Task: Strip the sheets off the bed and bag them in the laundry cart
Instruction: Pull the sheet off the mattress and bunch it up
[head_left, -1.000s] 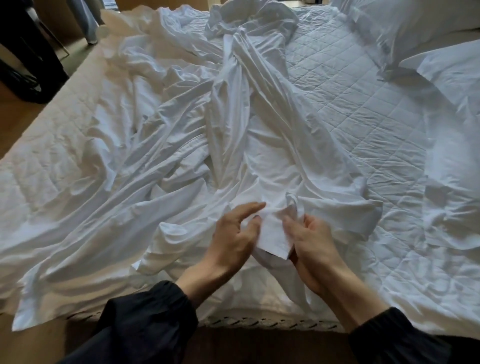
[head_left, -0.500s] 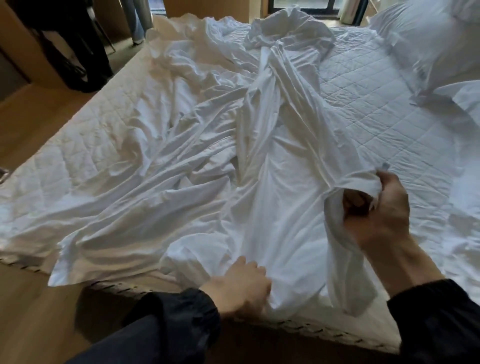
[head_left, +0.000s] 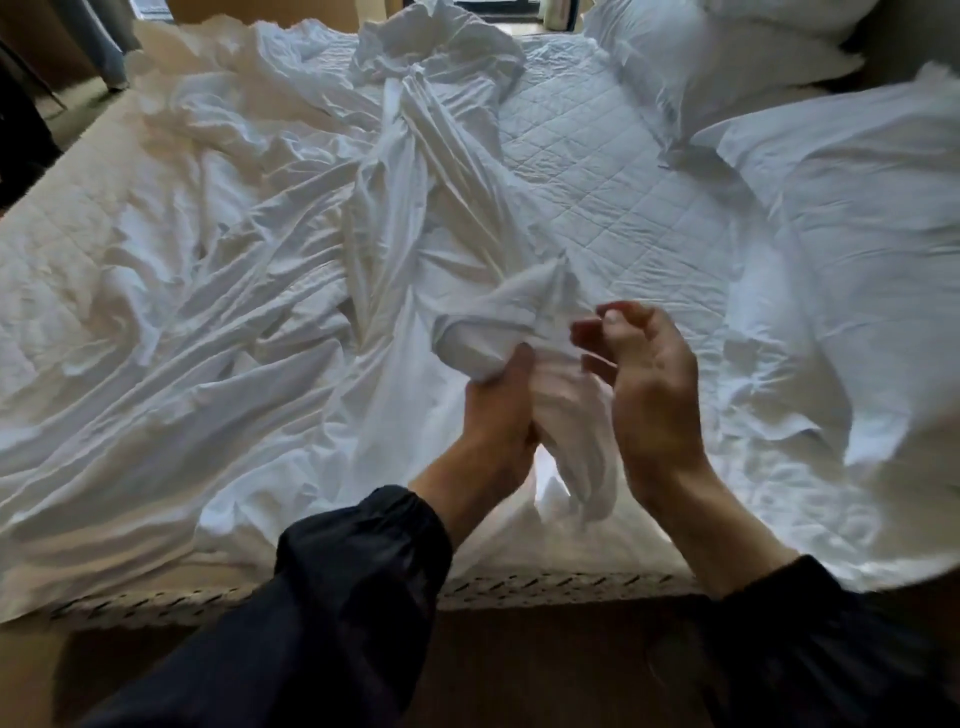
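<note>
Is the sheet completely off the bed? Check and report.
No: the white sheet lies crumpled across the quilted mattress pad, with only one bunch of it gripped in the left hand.

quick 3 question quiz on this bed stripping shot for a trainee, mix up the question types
1. True or false: the sheet is already wholly off the quilted mattress.
2. Which hand grips the bunched part of the sheet? A) left B) right C) neither
3. Fill in: at the far right corner of the mattress lie white ____.
Key: 1 false; 2 A, the left hand; 3 pillows.
</note>
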